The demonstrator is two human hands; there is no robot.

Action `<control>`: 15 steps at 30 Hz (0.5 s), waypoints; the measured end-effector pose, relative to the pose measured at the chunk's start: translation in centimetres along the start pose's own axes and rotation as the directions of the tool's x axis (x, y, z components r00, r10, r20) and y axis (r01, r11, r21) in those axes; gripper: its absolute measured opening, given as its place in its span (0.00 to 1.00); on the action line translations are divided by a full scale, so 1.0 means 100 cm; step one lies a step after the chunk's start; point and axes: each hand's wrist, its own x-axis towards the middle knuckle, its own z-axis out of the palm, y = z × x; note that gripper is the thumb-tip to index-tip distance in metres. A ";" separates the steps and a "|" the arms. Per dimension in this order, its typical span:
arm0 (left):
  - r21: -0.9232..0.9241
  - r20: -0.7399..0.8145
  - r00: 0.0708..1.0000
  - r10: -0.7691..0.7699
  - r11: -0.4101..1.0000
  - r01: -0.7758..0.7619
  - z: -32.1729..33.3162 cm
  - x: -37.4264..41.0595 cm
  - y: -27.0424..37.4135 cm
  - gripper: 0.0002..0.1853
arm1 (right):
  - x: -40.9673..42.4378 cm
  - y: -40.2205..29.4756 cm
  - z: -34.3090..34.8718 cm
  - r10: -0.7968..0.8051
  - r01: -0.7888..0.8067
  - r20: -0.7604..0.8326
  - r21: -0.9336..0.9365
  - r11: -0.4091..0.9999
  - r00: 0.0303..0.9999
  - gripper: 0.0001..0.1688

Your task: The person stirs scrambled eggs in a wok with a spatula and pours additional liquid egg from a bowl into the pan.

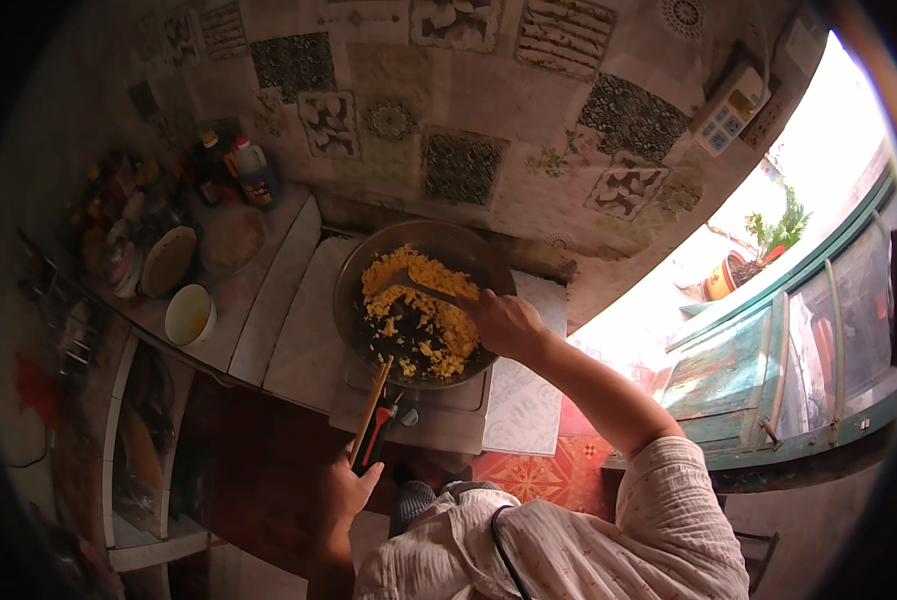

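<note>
A dark frying pan (348, 330) sits on a single-burner cooktop (456, 411), holding crumbled scrambled egg (448, 337), thickest along its far and right sides. My right hand (502, 322) reaches over the pan's right rim and grips a spatula (411, 282), whose blade rests among the egg at the upper left. Near the counter's front, my left hand (352, 484) is closed around the pan's black-and-red handle (377, 439). A pair of wooden chopsticks (371, 409) is held along that handle in the same hand, tips pointing at the pan.
Left on the counter stands a white bowl (190, 315) with yellow residue. Behind it are a round lid-like disc (169, 262), a bottle with a red cap (252, 171) and several cluttered containers. A power strip (730, 111) hangs on the wall. A green-framed window (778, 360) is at right.
</note>
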 end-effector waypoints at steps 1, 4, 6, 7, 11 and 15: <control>0.009 0.009 1.000 -0.011 1.000 0.011 -0.001 0.000 -0.002 0.22 | 0.006 -0.001 0.002 0.022 -0.022 -0.004 0.019 1.000 1.000 0.24; 0.019 0.034 0.999 -0.013 1.000 0.012 -0.001 0.004 -0.003 0.23 | 0.015 0.005 0.023 0.053 -0.049 -0.090 0.043 0.998 0.995 0.22; 0.005 0.026 1.000 0.016 1.000 -0.016 0.002 0.005 0.005 0.23 | 0.002 0.025 0.032 0.035 -0.034 0.027 -0.040 0.999 0.999 0.22; -0.011 0.027 1.000 0.013 1.000 -0.012 0.001 0.005 0.003 0.23 | -0.005 0.029 0.023 0.017 -0.009 0.092 -0.081 0.997 0.996 0.23; -0.027 0.001 0.996 0.084 0.996 -0.084 0.003 0.005 -0.027 0.23 | -0.047 0.042 -0.072 0.059 -0.015 0.269 -0.163 0.987 0.961 0.21; -0.043 0.042 0.998 -0.036 0.998 0.038 0.002 0.003 -0.020 0.23 | -0.062 0.045 -0.093 -0.002 0.106 0.376 -0.256 0.961 0.927 0.18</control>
